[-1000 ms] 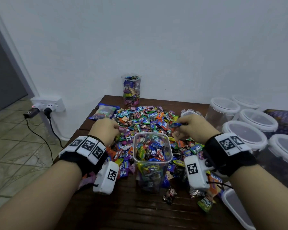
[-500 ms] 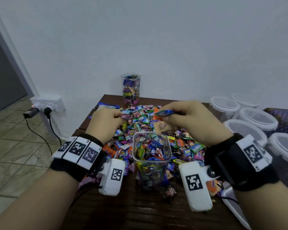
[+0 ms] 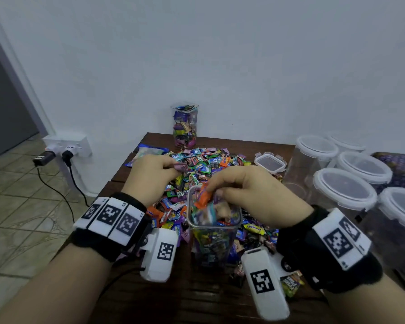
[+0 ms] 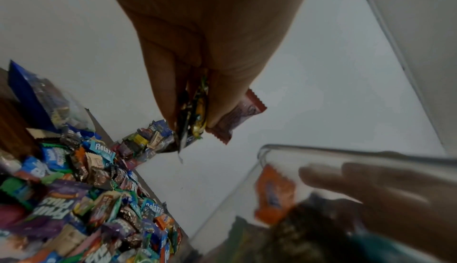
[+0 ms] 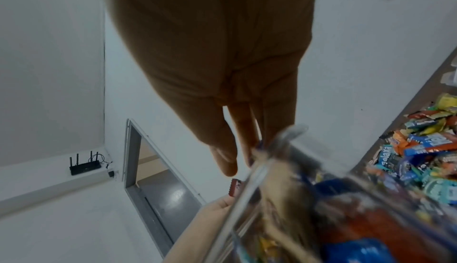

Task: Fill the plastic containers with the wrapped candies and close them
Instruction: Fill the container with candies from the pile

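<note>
Now the right hand (image 3: pixel 250 195), fingers straight, drops candies into the open container (image 3: pixel 214 226) at the surface's front. The left hand (image 3: pixel 153 176) pinches more candies (image 4: pixel 197 115); they go in next.

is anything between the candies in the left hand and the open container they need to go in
Yes, for now. The right hand hangs over the mouth of the open container, its fingers reaching inside with an orange candy. The left hand holds its candies above the candy pile, behind and to the left of the rim.
</note>
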A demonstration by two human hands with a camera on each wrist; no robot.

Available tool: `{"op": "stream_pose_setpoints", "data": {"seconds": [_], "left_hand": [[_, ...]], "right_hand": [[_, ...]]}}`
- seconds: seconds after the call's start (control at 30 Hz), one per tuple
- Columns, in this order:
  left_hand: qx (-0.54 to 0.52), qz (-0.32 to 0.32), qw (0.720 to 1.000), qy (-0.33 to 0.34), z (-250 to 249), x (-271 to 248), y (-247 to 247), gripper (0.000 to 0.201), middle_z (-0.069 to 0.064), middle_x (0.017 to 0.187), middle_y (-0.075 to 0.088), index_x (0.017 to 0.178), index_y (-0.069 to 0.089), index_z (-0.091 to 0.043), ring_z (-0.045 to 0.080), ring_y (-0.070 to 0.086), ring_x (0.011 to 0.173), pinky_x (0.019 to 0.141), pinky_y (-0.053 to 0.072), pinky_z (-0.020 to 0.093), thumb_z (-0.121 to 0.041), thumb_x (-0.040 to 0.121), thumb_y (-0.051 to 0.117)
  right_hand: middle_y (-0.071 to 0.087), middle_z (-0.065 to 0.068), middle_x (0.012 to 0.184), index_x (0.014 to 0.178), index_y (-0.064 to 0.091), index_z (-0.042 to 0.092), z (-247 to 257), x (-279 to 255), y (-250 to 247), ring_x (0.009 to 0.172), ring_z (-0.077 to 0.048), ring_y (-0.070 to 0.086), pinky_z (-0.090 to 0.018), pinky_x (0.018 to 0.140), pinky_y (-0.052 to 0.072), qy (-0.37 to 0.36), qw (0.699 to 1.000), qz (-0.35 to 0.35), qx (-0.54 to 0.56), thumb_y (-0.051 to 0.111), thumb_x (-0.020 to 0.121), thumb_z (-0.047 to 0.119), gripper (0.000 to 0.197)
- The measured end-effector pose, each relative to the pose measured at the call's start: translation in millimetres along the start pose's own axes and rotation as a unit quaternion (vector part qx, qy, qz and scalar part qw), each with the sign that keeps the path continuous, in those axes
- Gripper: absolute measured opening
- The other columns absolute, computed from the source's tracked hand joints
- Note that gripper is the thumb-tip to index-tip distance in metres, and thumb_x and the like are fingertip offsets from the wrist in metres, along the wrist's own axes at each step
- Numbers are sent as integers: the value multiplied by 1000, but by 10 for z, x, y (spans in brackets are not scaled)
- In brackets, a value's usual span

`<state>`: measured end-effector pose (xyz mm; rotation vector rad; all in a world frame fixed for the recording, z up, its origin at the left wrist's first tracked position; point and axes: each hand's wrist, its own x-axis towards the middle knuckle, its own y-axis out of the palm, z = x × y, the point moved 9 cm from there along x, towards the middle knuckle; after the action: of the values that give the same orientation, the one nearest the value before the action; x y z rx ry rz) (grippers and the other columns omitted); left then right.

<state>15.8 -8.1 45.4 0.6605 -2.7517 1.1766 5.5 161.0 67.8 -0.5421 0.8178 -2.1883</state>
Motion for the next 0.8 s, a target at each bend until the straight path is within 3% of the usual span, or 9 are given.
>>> {"op": "stream_pose_setpoints", "data": {"seconds": [0.13, 0.23, 0.3, 0.37, 0.43, 0.5, 0.57, 0.67, 0.8], "left_hand": [[-11, -3, 1000, 2, -25, -29, -8, 21, 14, 81, 68, 94, 73, -9, 27, 59, 79, 62, 38, 24, -25, 90, 61], [-21, -8, 1000, 2, -44, -32, -35, 22, 16, 85, 68, 93, 73, -8, 29, 60, 83, 68, 41, 33, -26, 90, 61], [-26, -16, 1000, 10, -74, -31, -71, 21, 14, 88, 69, 94, 74, -10, 27, 60, 88, 77, 44, 37, -26, 90, 62], [-39, -27, 999, 21, -130, -34, -128, 19, 8, 87, 70, 92, 75, -13, 22, 62, 90, 83, 45, 37, -26, 89, 62], [-63, -33, 997, 29, -200, -32, -183, 12, -3, 85, 70, 89, 75, -21, 16, 63, 89, 86, 48, 36, -26, 87, 64], [-91, -33, 995, 37, -284, -30, -219, 9, -7, 85, 71, 82, 73, -31, 15, 64, 89, 87, 50, 39, -26, 85, 66], [-126, -28, 991, 46, -372, -38, -234, 13, -5, 86, 72, 80, 73, -34, 16, 65, 90, 87, 51, 42, -23, 84, 68], [-164, -11, 985, 57, -485, -61, -213, 17, -6, 87, 73, 80, 73, -35, 14, 66, 90, 85, 53, 39, -19, 83, 68], [-183, 36, 980, 71, -589, -127, -88, 24, -9, 79, 73, 73, 72, -37, 7, 66, 85, 82, 51, 31, -15, 82, 70]], "right_hand": [[67, 3, 100, 89, 66, 32, -19, -84, -114, 83, -7, 61, -32, 80, 52, -4, 999, -52, 2, 58, 90, 12, 22], [63, 17, 108, 100, 64, 36, -143, -212, -207, 100, 4, 57, -24, 88, 47, 2, 991, -119, 55, 66, 86, 25, 18], [54, 23, 123, 122, 53, 43, -355, -304, -144, 117, 6, 49, -26, 98, 42, 37, 987, -113, 105, 70, 72, 49, 53], [40, 27, 139, 137, 34, 47, -550, -381, 38, 128, 9, 37, -24, 104, 36, 71, 985, -72, 136, 70, 57, 61, 89], [31, 27, 146, 145, 19, 45, -664, -429, 257, 132, 7, 33, -27, 108, 35, 91, 980, -31, 173, 76, 52, 60, 110], [33, 26, 145, 148, 12, 42, -722, -434, 426, 127, 7, 40, -24, 105, 39, 96, 972, -11, 216, 84, 52, 52, 120], [42, 28, 138, 148, 11, 39, -710, -398, 535, 120, 5, 50, -23, 100, 43, 84, 963, 3, 254, 87, 58, 40, 118], [54, 22, 129, 143, 22, 41, -671, -352, 615, 116, -15, 59, -44, 101, 46, 71, 952, 4, 299, 83, 65, 28, 100], [59, 9, 127, 132, 38, 43, -666, -342, 601, 115, -18, 59, -48, 101, 44, 65, 949, -20, 308, 82, 65, 23, 83]]}}
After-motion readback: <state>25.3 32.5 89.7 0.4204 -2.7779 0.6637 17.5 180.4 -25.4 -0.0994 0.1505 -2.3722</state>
